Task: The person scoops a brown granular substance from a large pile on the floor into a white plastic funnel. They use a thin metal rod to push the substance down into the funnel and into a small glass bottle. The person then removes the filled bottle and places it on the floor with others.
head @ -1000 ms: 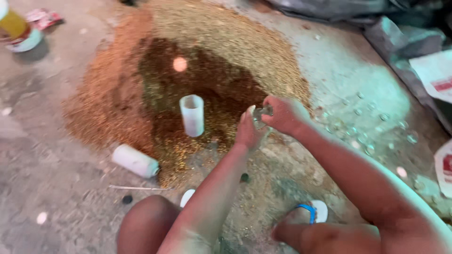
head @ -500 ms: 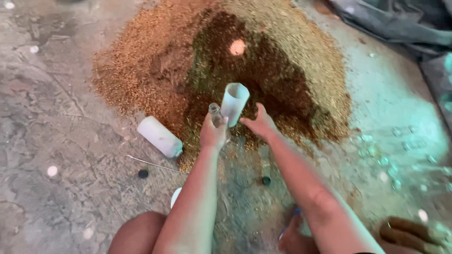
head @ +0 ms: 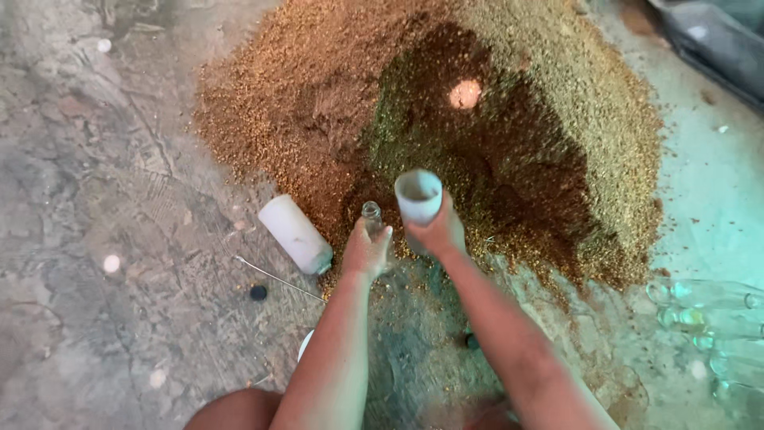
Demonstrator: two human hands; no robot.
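Left hand (head: pixel 366 251) grips a small glass bottle (head: pixel 372 215), right hand (head: pixel 438 232) a white cup (head: pixel 418 197); white bottle (head: pixel 294 234) lies beside the grain heap (head: pixel 446 119), black cap (head: pixel 258 293) nearby on the floor (head: pixel 95 239)

Small glass bottle (head: pixel 372 215): body hidden by left hand (head: pixel 366 251). Clear bottles (head: pixel 704 318) at right edge: cut off, blurry. Cup (head: pixel 418 197) contents unclear.

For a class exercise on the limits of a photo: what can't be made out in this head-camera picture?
- Small clear bottle: body hidden by the left hand.
- White cup: contents in shadow; base covered by the right hand.
- Clear bottles lower right: blurred, cut off by the edge.
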